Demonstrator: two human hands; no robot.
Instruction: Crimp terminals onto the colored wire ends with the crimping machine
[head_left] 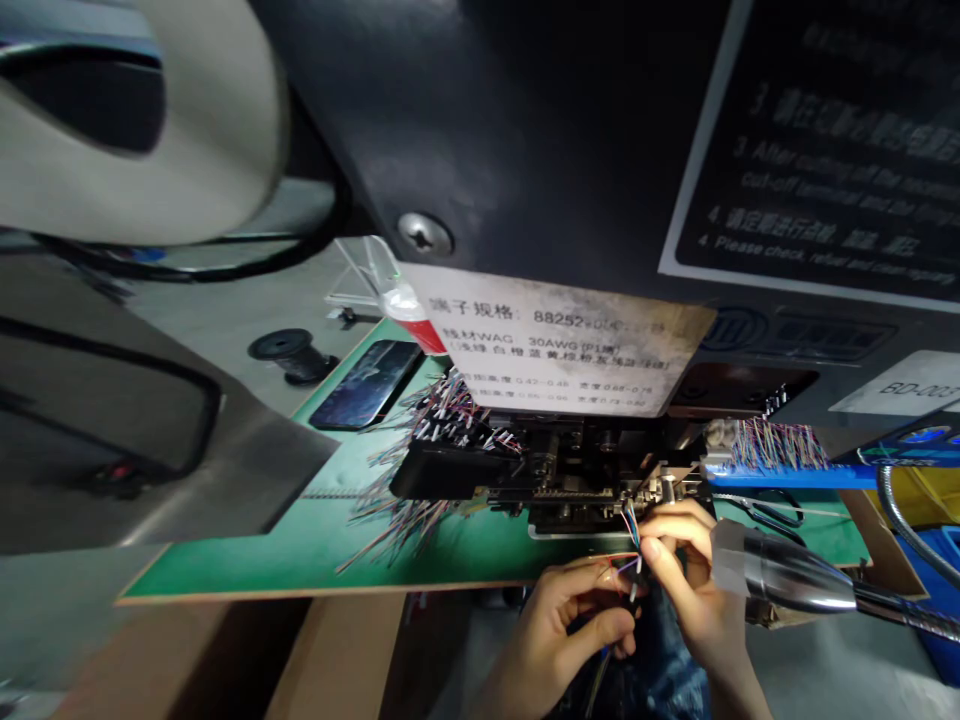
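At the front edge of the green table, my left hand (574,625) pinches some thin coloured wires (619,566), orange and purple among them. To its right and slightly higher, my right hand (686,560) has thumb and fingertips closed on the upper part of the same bundle, whose blue and white ends fan upward. Both hands are just below the metal tooling of a dark machine (570,490). A small white piece shows on the wires between the hands.
Bundles of wires (420,510) lie on the green table (262,560) at left. Behind them are a phone (366,384) and a bottle (412,316). Black scissors (772,512) and more wires (776,445) on a blue tray are at right. A metal lamp (802,574) juts beside my right hand.
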